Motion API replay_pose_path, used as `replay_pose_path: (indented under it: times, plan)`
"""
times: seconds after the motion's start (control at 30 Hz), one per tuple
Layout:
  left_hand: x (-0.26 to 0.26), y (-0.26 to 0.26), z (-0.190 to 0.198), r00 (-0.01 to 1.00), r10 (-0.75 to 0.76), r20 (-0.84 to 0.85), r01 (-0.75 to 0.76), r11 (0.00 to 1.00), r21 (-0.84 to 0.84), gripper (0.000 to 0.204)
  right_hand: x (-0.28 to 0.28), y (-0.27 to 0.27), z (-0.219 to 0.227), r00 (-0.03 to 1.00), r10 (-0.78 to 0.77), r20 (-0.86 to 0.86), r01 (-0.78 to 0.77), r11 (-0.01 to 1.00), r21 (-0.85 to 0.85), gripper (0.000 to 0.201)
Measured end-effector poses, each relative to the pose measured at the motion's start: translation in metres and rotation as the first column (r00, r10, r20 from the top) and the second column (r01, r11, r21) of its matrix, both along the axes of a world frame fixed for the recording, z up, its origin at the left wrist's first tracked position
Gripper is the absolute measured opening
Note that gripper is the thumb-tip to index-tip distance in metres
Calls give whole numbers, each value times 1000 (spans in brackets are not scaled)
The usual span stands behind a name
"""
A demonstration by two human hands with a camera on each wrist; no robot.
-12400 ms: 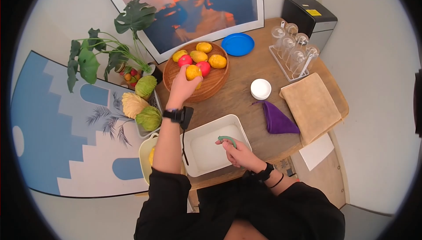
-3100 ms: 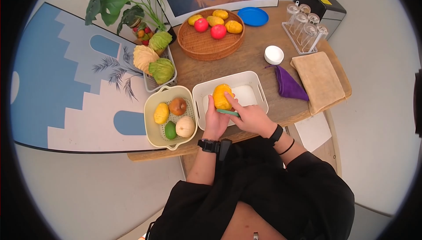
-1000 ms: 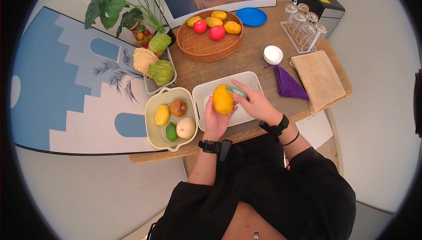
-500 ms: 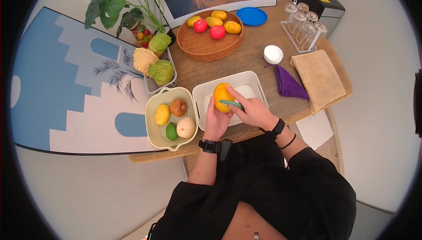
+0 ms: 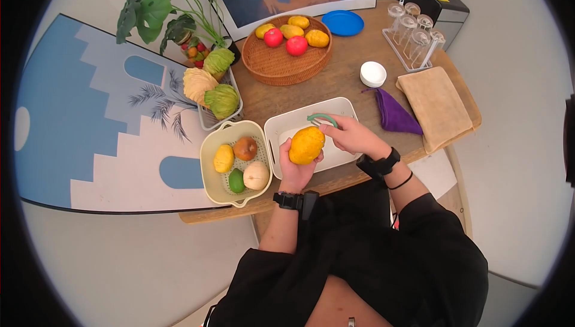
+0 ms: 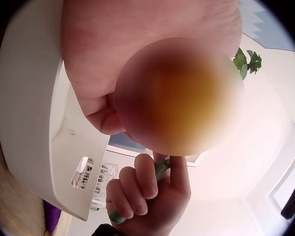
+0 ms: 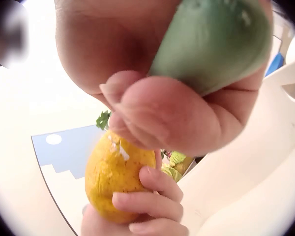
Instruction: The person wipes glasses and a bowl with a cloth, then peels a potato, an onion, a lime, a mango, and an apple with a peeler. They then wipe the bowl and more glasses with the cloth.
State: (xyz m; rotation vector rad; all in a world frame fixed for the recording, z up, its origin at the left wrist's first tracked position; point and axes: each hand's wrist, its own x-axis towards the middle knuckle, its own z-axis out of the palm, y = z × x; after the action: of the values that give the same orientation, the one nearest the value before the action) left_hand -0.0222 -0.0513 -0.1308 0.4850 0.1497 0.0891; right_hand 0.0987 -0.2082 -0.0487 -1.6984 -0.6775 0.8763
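My left hand (image 5: pixel 297 176) holds a yellow mango (image 5: pixel 307 145) over the white tray (image 5: pixel 278 165), its fingers wrapped round the lower side. In the right wrist view small white marks show near the top of the mango (image 7: pixel 120 179). A green-handled peeler (image 5: pixel 327 118) is gripped in my right hand (image 5: pixel 354 138), just beyond the mango's upper right side. The left wrist view shows the fingers of the right hand (image 6: pixel 147 196) curled round the green handle (image 6: pixel 161 169), while the mango (image 6: pixel 187 98) fills the middle, blurred.
Left of the tray stands a cream basket (image 5: pixel 206 174) with several fruits. Cabbages (image 5: pixel 221 100) fill a grey basket behind it. Farther back are a wicker tray (image 5: pixel 269 66) of fruit and a blue plate (image 5: pixel 343 23). A white bowl (image 5: pixel 373 74), purple cloth (image 5: pixel 393 114) and glasses (image 5: pixel 419 39) lie rightward.
Earlier the left hand was at the wicker tray on a yellow fruit. Over the last second the peeler went down across the mango, then back up off it; the mango now leans right.
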Motion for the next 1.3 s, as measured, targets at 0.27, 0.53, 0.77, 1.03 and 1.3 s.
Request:
replay_pose_path:
  times: [0.27, 0.53, 0.77, 1.03, 1.3]
  plan:
    - [3, -2, 8, 1000, 1, 14, -2, 997, 73, 54, -12, 4, -32, 951, -181, 250, 152, 980, 130, 52]
    - [3, -3, 4, 1000, 6, -29, -4, 997, 73, 55, -55, 4, -35, 610, -21, 792, 41, 999, -5, 72]
    - [5, -6, 8, 996, 78, -42, -73, 992, 105, 52, -41, 2, -27, 628, -70, 775, 63, 997, 39, 69]
    - [1, 4, -11, 999, -32, 18, 31, 997, 69, 58, -15, -1, -19, 911, -98, 400, 79, 995, 63, 59]
    - [2, 1, -14, 996, -47, 69, 37, 990, 134, 54, 6, -9, 0, 963, 9, -270, -17, 999, -28, 53]
